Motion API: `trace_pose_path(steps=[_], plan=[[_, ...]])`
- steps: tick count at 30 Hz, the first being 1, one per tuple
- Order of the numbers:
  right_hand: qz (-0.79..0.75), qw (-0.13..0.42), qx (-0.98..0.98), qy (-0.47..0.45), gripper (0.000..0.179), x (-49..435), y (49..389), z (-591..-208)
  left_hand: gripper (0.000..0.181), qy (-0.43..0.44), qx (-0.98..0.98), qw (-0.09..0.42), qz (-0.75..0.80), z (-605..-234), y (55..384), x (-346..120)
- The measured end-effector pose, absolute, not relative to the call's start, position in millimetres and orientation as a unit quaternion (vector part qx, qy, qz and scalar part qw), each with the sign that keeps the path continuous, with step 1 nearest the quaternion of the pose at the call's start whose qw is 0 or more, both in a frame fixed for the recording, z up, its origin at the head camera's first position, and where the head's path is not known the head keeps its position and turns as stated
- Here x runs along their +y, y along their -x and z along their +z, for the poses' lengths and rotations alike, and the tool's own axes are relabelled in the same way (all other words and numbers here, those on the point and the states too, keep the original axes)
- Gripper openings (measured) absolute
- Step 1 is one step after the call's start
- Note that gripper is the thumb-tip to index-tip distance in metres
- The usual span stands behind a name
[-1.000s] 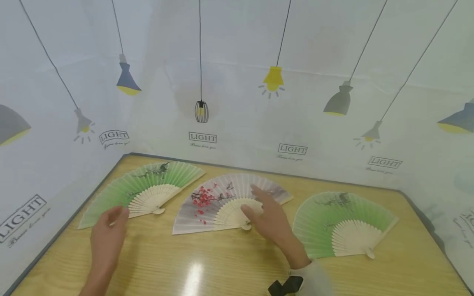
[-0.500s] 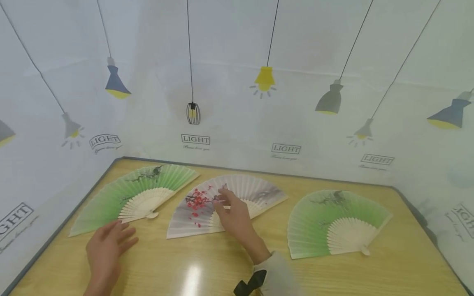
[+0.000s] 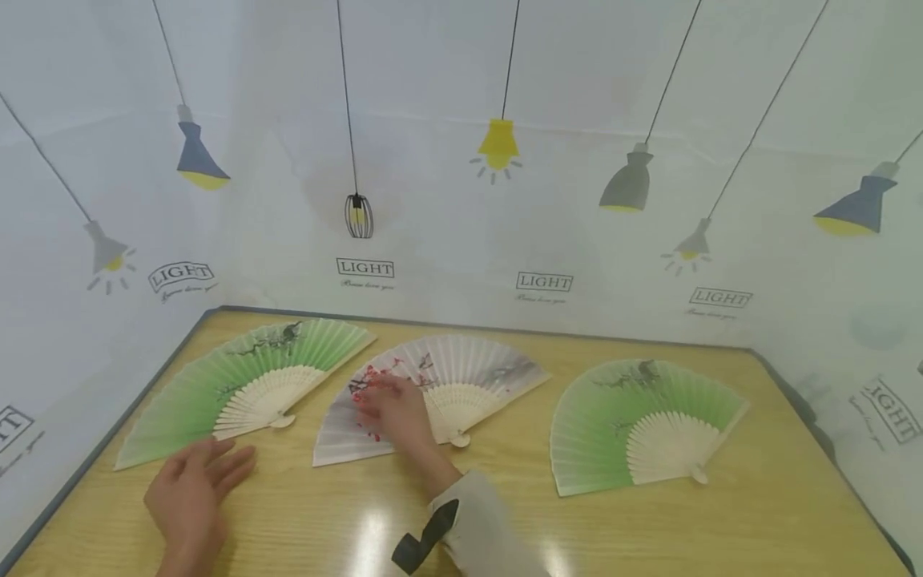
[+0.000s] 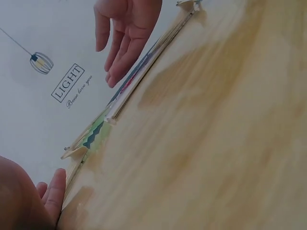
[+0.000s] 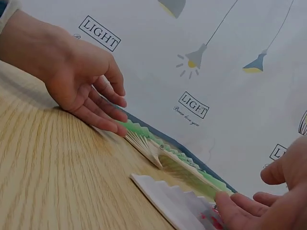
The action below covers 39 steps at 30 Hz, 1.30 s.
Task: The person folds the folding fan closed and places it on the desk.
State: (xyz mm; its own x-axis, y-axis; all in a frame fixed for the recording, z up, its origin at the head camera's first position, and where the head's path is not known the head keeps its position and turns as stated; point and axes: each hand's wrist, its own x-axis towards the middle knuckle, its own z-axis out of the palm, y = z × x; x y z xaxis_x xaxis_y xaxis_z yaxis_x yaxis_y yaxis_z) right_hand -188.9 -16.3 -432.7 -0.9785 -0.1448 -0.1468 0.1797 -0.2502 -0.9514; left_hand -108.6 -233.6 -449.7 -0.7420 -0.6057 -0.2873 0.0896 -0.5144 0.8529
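Observation:
Three spread folding fans lie along the back of the wooden table. The left green fan (image 3: 270, 377) has a dark branch and bird print. Just below its lower edge is my left hand (image 3: 189, 501), fingers relaxed and holding nothing; in the right wrist view this hand (image 5: 79, 72) rests low over the wood with its fingertips by the fan's ribs. My right hand (image 3: 400, 413) is over the left part of the grey-white fan (image 3: 461, 361), hiding some of its red blossoms. Its fingers look loosely bent around nothing, and whether they touch the cloth I cannot tell.
To the right lies another green fan (image 3: 645, 393), spread, with pale ribs. White sheeting (image 3: 447, 264) printed with lamps and the word LIGHT stands behind and at both sides. Bare wooden table (image 3: 303, 521) shows in front of the fans. A black strap (image 3: 425, 537) hangs at the right sleeve.
My right hand has moved left across the grey-white fan, from its right half to the blossoms. My left hand has loosened from curled fingers and drawn slightly nearer. The head view has shifted slightly.

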Motion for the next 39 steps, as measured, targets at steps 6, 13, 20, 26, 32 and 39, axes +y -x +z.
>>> trace_pose_path(steps=[6, 13, 20, 26, 32, 39], plan=[[-0.827, 0.165, 0.535, -0.055, 0.044, -33, 191, -435, 0.008, -0.257, -0.390, 0.143, -0.872, -446, 107, -240], [-0.849, 0.205, 0.486, -0.040, 0.051, -49, 198, -440, 0.009, -0.203, -0.383, 0.095, -0.896, -447, 103, -249], [-0.856, 0.235, 0.455, -0.072, 0.058, -63, 206, -439, 0.018, -0.240, -0.419, 0.085, -0.872, -447, 104, -250], [-0.862, 0.257, 0.429, -0.085, 0.049, -71, 215, -437, 0.011, -0.216, -0.389, 0.113, -0.888, -445, 106, -246], [-0.864, 0.275, 0.412, -0.091, 0.045, -79, 217, -434, 0.015, -0.251, -0.391, 0.121, -0.877, -439, 107, -243], [-0.868, 0.255, 0.413, -0.105, 0.029, -85, 211, -433, 0.012, -0.265, -0.399, 0.132, -0.868, -439, 107, -244]])
